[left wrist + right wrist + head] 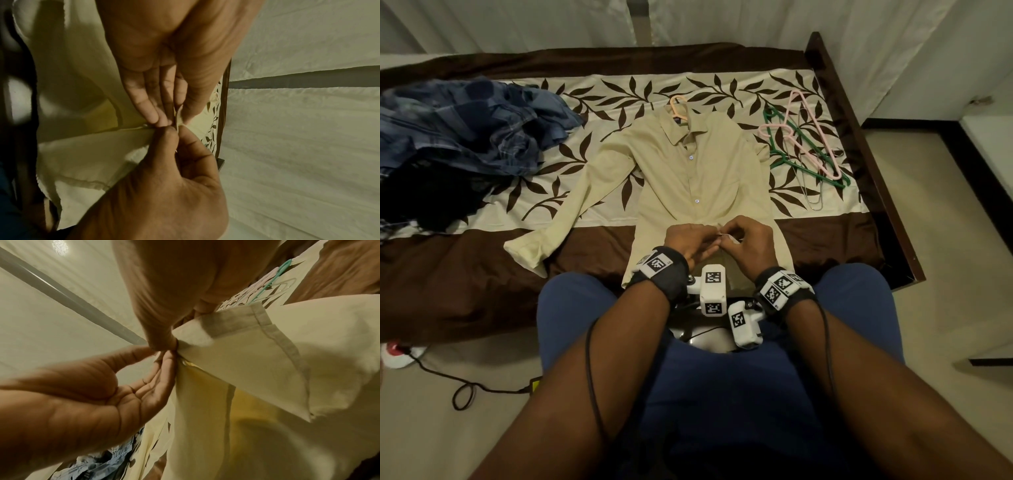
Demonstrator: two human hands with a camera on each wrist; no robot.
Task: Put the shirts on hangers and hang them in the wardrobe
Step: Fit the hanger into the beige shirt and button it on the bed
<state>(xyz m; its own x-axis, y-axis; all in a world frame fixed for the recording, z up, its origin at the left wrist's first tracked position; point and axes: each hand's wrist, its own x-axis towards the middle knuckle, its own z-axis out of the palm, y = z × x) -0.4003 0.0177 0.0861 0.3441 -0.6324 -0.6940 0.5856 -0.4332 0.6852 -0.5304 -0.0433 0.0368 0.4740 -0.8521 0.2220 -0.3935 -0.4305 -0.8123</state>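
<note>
Head view shows the beige shirt (688, 171) flat on the bed (482, 274), a hanger (677, 104) already in its collar. Left hand (688, 240) and right hand (751, 240) each pinch a placket edge near the hem (probably fastening a lower button so it hangs neatly). Spare hangers (804, 144) wait nearby.

Black wristbands (666, 274) carry white camera modules (712, 289) marked with black-and-white square codes; thin black cables (590, 363) trail along both bare forearms; blue shorts (722, 394).
</note>
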